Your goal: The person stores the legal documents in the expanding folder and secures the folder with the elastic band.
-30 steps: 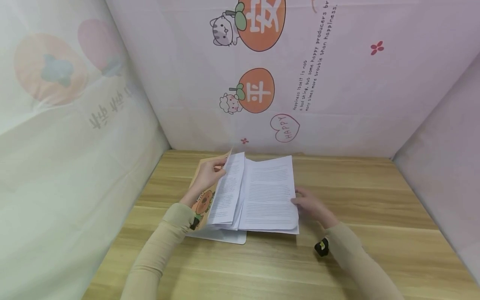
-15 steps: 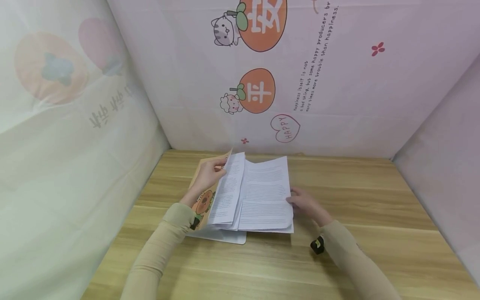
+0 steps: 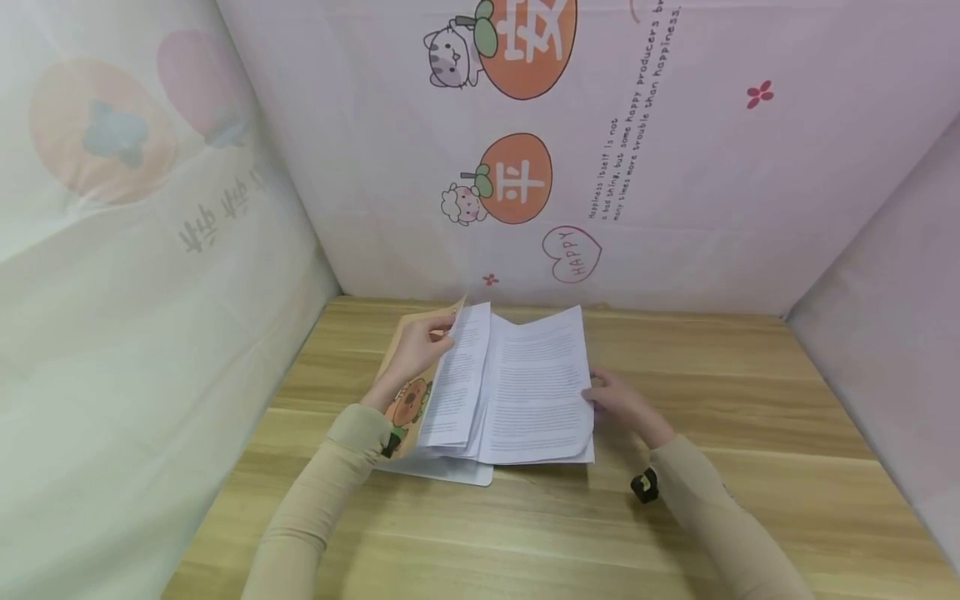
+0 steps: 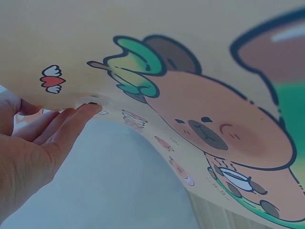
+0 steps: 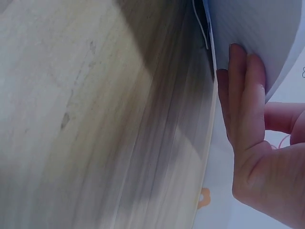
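Observation:
A folder with an orange cartoon cover (image 3: 411,398) stands partly opened at the left of the table, its pale back panel (image 3: 459,473) lying beneath. My left hand (image 3: 417,346) pinches the lifted cover near its upper edge. In the left wrist view, a capybara drawing (image 4: 209,129) fills that cover beside the fingers. Printed sheets (image 3: 536,392) fan out of the folder to the right, and narrower pages (image 3: 457,379) lean against the cover. With the thumb on top and fingers underneath, my right hand (image 3: 624,402) holds the right edge of the sheets. The right wrist view shows straight fingers (image 5: 245,95) behind the paper.
The wooden table (image 3: 720,375) extends right and forward of the folder. White cloth walls with printed fruit and lettering close off the back (image 3: 675,250), the left (image 3: 150,333) and the right (image 3: 885,275).
My right hand and the sheets' right edge shifted slightly left, then back right, with the top corner rising a little. The left hand keeps its place on the cover.

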Motion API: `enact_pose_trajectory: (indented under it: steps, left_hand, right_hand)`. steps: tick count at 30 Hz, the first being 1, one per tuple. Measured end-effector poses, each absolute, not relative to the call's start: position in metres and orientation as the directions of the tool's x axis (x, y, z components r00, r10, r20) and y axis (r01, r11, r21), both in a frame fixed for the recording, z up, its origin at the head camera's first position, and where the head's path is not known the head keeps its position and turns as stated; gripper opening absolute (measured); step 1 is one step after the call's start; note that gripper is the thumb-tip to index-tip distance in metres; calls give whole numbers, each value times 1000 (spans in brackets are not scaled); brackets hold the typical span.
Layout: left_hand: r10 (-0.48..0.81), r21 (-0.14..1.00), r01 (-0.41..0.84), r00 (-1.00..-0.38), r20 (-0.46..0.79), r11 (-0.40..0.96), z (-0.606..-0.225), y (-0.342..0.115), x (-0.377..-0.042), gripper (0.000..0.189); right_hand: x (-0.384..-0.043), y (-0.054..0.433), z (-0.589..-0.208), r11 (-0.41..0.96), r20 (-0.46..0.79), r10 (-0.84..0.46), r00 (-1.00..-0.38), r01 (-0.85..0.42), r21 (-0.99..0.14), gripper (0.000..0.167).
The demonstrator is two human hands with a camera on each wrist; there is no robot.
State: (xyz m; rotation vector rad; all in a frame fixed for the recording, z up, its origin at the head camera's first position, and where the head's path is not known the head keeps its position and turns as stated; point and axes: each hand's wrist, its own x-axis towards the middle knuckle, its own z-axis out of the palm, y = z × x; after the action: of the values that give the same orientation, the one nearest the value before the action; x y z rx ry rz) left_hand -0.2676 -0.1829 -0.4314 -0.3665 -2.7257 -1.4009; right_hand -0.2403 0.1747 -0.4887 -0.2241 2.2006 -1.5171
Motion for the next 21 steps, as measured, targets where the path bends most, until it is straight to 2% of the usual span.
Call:
enact_pose_trajectory:
  steps: [15,21]
  left_hand:
    - [178,803,215,-974,137,556,-432,-183,-268,48]
    - [180,805,218,-974,141,551,-431,-183,-268,47]
  right_hand:
    - [-233,192,-477,473,-319,-325,-891,139,-870,63]
    - [-233,197,-475,438,-315,-336,-888,148,-886,63]
